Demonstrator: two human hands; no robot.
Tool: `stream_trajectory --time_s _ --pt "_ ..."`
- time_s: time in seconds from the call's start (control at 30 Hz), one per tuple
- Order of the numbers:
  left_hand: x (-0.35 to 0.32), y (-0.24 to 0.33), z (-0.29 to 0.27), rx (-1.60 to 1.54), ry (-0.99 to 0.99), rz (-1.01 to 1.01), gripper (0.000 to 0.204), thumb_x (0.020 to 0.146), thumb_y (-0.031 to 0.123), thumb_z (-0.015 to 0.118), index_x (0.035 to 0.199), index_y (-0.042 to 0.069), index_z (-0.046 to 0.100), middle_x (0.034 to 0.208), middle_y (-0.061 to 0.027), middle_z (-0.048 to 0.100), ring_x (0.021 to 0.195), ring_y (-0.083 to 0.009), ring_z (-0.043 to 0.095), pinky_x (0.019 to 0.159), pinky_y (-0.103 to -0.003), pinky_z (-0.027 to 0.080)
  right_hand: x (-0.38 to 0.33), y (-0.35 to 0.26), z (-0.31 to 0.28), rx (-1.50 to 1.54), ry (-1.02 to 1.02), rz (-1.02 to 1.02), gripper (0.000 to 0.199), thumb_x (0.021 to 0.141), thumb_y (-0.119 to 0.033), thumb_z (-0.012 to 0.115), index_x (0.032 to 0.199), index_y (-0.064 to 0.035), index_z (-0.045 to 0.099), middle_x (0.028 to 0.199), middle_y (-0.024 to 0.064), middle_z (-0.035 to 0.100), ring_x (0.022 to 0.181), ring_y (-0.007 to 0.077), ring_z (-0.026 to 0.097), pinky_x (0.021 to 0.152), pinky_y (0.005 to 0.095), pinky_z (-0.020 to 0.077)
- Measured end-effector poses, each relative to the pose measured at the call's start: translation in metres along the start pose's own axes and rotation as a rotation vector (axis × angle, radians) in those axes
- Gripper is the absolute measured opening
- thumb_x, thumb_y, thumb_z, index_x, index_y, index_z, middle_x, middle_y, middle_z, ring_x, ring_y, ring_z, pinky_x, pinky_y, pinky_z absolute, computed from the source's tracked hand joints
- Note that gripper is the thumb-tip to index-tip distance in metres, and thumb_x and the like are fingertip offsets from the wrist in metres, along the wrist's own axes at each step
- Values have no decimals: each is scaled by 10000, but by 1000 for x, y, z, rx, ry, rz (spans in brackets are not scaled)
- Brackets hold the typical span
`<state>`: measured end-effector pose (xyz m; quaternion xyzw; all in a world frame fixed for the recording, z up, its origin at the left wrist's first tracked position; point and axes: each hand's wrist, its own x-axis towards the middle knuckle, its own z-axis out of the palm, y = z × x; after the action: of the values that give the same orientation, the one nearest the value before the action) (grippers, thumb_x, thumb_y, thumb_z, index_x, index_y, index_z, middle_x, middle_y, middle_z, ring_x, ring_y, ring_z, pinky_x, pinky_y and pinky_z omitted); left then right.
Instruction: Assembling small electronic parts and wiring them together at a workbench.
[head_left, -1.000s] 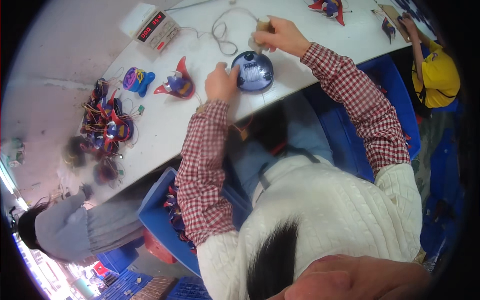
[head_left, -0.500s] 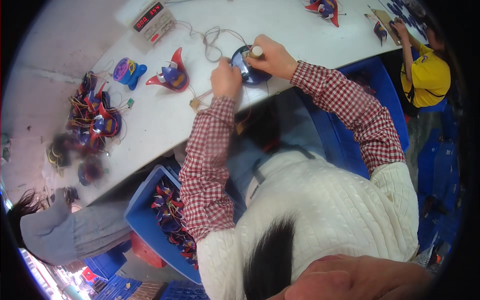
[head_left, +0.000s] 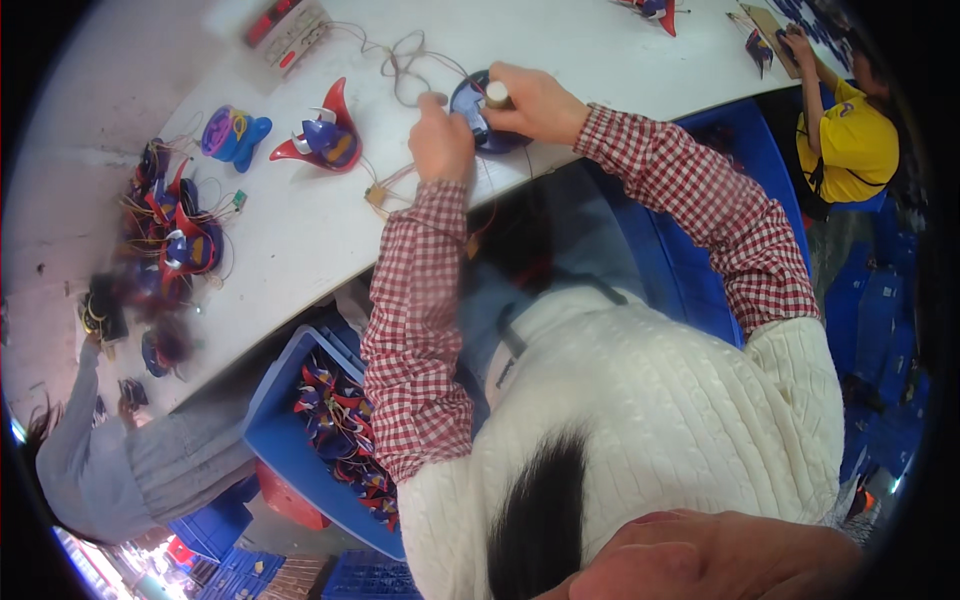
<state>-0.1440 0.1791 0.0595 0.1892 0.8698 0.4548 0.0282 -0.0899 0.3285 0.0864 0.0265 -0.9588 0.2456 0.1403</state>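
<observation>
A round dark-blue part (head_left: 466,101) with a paler blue face lies at the table's near edge, between my hands. My left hand (head_left: 443,142) is closed against its left rim, thumb and fingers pressed together. On the other side my right hand (head_left: 541,104) wraps round a short tool with a cream, rounded end (head_left: 497,92); its lower part is hidden, so I cannot tell its exact kind. Thin wires (head_left: 408,68) run from behind the part. Left of my hands sits a purple part with red horns (head_left: 326,140), wired to a small tan connector (head_left: 376,194).
A power supply (head_left: 286,38) stands at the back left. Nearer are a blue and purple toy part (head_left: 237,138) and a heap of wired parts (head_left: 185,240). Blue bins (head_left: 262,420) flank me. A co-worker in yellow (head_left: 850,150) sits right, another in grey (head_left: 150,465) left.
The whole view has shifted, so the table's things appear higher and further left. My hands remain at the round part. The co-worker in grey now has an arm stretched to the table.
</observation>
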Motion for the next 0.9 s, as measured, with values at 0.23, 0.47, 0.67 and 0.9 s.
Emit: stream_trajectory --time_s 0.23,0.47,0.67,0.9 --pt "-30 5 -60 -323 -70 -112 339 885 230 580 1119 -9 526 866 -147 616 702 -213 597 652 -307 499 -3 2 3 30 64 -32 302 801 -192 685 1006 -45 519 977 112 566 778 239 571 687 308 484" --pt "-183 -34 -73 -352 -128 -345 213 890 150 569 1070 38 586 875 -60 583 719 -117 547 597 -205 447 -119 -51 -17 485 -220 -292 187 832 -118 635 982 -23 576 906 116 590 660 204 567 637 271 481" --pt "-177 -39 -26 -582 -22 -405 177 933 157 517 997 1 571 768 -33 559 597 -81 513 501 -178 408 -136 -59 62 566 -221 40 286 866 -95 592 1129 14 566 963 120 611 792 222 609 692 280 497" --pt "-172 -35 -40 -705 -62 -504 144 939 154 514 929 17 558 748 -32 550 591 -80 509 493 -174 401 -121 -66 73 720 -51 -64 256 875 -83 588 1097 43 591 971 118 627 792 198 608 683 255 495"
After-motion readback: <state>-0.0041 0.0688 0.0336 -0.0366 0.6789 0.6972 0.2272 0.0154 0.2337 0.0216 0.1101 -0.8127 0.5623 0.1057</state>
